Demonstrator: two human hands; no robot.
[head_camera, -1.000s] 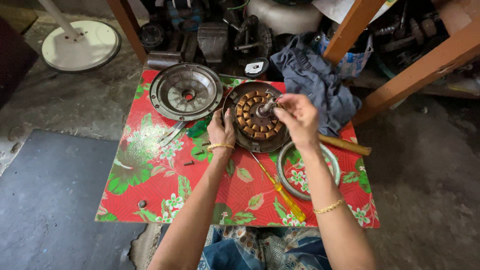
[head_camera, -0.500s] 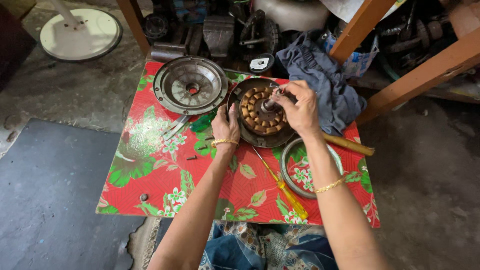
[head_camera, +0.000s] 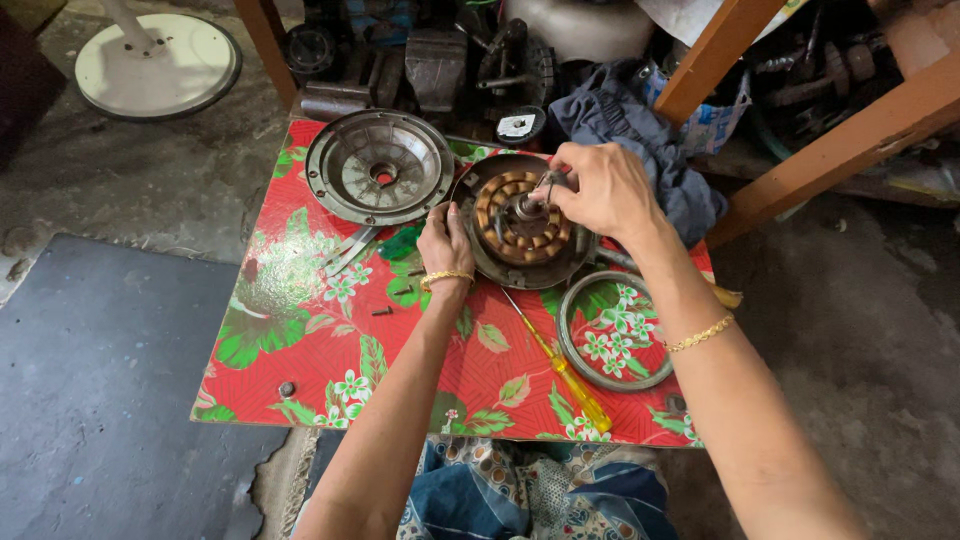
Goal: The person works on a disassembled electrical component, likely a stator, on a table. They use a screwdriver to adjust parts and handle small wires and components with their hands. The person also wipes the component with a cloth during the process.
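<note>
The left hand [head_camera: 445,240] is resting against the near left rim of the motor housing [head_camera: 520,225], which is sitting on the table [head_camera: 300,340]. The right hand [head_camera: 600,185] is hovering over the housing's far right side, its fingertips meeting at the shaft in the middle. Left of the left hand and farther away, a round cover [head_camera: 378,165] is lying on the table. Nearer than the right hand, a metal ring [head_camera: 612,330] is lying flat, with a screwdriver [head_camera: 560,365] just to its left. Beyond the right hand, a crumpled cloth [head_camera: 640,140] is lying at the table's far edge. Far left, a round base [head_camera: 158,65] is standing on the floor.
</note>
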